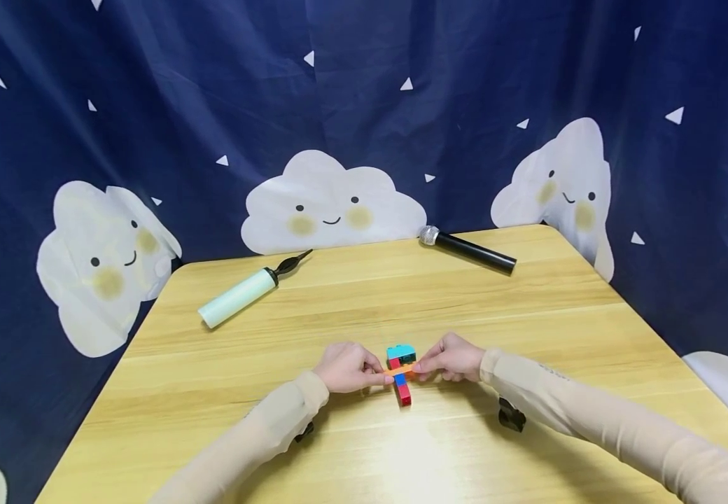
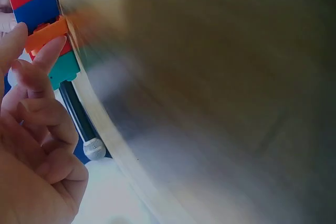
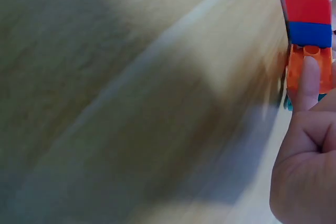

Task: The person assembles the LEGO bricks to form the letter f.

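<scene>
On the table [image 1: 313, 308] lies a toy of joined building blocks. Its near end is a red block [image 1: 404, 397], followed by a blue block [image 1: 400, 380], an orange block [image 1: 401, 369] set crosswise, more red, and a teal block [image 1: 401, 351] at the far end. My left hand [image 1: 350, 367] pinches the left end of the orange block, its fingertips also visible beside it in the left wrist view. From the other side my right hand [image 1: 451, 357] pinches the right end. In the right wrist view one finger [image 3: 308, 80] lies along the orange block's hollow underside.
A pale green hand pump [image 1: 241, 297] with a black nozzle lies at the back left. At the back right is a black microphone [image 1: 474, 253] with a silver head. A dark blue curtain [image 1: 364, 105] with cloud prints hangs behind the table.
</scene>
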The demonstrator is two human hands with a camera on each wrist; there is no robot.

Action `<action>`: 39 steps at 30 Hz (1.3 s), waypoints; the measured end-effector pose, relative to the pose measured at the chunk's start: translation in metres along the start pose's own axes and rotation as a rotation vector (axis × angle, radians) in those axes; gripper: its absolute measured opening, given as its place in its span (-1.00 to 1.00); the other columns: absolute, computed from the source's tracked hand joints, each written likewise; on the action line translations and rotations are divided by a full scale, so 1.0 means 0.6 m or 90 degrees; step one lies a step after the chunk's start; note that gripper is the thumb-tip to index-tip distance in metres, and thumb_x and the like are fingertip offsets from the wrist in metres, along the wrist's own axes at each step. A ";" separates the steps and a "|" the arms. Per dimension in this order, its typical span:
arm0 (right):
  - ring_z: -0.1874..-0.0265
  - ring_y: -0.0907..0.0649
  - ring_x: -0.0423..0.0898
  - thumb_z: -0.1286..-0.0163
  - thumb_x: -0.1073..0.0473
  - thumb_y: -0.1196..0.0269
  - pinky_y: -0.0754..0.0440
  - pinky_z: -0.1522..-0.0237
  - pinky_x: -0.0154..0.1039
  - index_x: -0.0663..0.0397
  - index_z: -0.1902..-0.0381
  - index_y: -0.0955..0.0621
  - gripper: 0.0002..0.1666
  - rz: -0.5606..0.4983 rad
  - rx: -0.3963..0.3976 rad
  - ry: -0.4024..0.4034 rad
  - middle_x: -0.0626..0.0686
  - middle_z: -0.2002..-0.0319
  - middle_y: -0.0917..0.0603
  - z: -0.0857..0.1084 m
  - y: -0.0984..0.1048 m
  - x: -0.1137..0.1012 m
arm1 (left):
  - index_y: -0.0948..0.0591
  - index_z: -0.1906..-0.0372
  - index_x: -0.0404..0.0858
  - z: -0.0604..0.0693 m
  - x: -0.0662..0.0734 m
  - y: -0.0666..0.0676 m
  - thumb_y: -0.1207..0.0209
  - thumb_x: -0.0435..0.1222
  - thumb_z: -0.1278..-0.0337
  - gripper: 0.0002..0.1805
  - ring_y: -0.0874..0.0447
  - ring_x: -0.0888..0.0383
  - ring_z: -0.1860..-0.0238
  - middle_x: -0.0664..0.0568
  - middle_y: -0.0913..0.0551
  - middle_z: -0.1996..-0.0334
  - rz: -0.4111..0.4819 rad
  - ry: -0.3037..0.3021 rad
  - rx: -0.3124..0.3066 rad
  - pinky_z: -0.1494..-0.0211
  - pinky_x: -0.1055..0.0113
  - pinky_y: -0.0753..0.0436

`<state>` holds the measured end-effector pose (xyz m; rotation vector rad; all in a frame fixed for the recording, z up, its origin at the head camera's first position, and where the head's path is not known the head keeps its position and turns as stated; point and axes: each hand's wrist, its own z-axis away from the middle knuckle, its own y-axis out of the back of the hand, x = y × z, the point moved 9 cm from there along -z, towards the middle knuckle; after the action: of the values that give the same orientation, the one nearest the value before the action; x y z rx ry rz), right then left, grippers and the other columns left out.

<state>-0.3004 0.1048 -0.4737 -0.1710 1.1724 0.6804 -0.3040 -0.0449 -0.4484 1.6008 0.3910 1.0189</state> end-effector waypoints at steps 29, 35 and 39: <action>0.84 -0.20 -0.32 -0.25 0.19 -0.32 -0.12 0.74 -0.45 0.25 0.12 -0.61 -0.70 0.013 0.131 -0.043 0.09 0.37 -0.78 -0.088 0.085 -0.015 | -0.77 0.44 0.03 -0.105 -0.063 0.036 -0.23 0.11 -0.10 -0.71 -0.29 0.39 0.65 0.33 -0.62 0.65 -0.059 0.066 0.029 0.59 0.46 -0.23; 0.83 -0.22 -0.32 -0.23 0.20 -0.33 -0.12 0.74 -0.44 0.28 0.11 -0.62 -0.69 -0.003 0.152 -0.045 0.07 0.42 -0.78 -0.107 0.107 -0.025 | -0.77 0.44 0.02 -0.131 -0.083 0.045 -0.26 0.08 -0.09 -0.74 -0.26 0.35 0.66 0.31 -0.56 0.71 -0.040 0.088 0.037 0.59 0.44 -0.18; 0.83 -0.22 -0.32 -0.24 0.22 -0.32 -0.11 0.73 -0.44 0.31 0.08 -0.61 -0.67 -0.010 0.154 -0.050 0.05 0.44 -0.77 -0.116 0.115 -0.026 | -0.77 0.43 0.04 -0.142 -0.089 0.049 -0.25 0.08 -0.08 -0.74 -0.25 0.35 0.67 0.34 -0.58 0.68 -0.046 0.082 0.039 0.62 0.45 -0.14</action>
<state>-0.3983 0.1208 -0.4729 0.0495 1.1657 0.5218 -0.4084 -0.0383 -0.4445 1.5686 0.5692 1.0674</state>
